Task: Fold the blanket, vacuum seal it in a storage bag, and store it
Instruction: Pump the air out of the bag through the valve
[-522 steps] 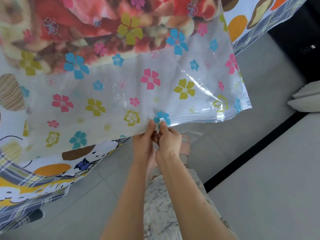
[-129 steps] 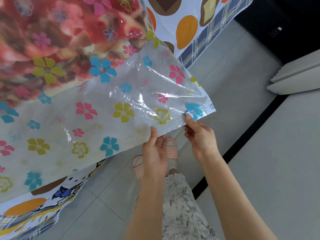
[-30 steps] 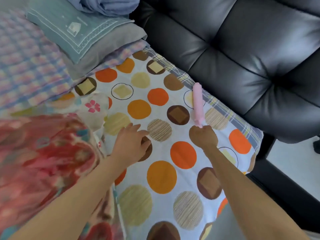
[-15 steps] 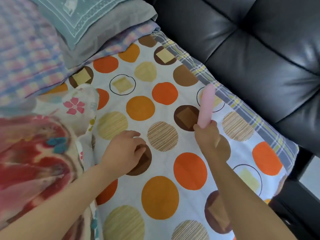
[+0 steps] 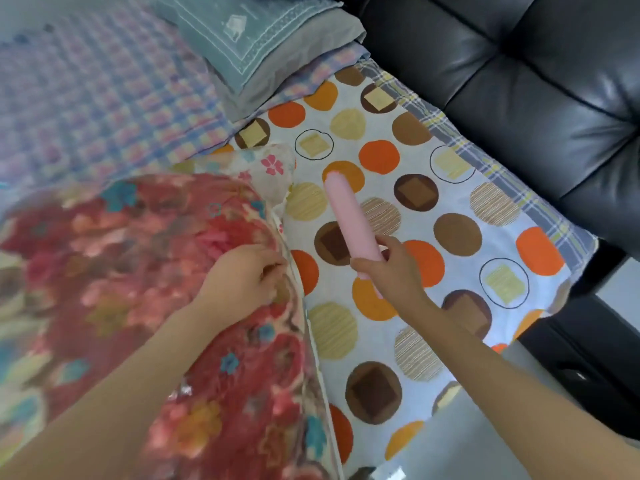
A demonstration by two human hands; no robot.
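The red floral blanket lies inside the clear flower-printed storage bag on the left of the bed. My left hand rests on the bag's right edge with its fingers curled against the plastic; whether it pinches anything is unclear. My right hand grips the lower end of a pink cylindrical hand pump, lifted above the sheet and pointing away toward the bag's corner.
A bedsheet with orange and brown circles covers the bed. Folded grey-blue pillows and a checked cover lie at the back. A black padded headboard runs along the right, with grey floor below.
My right hand has lifted the pink pump and swung it left toward the bag. My left hand has left the sheet and come onto the bag's edge.
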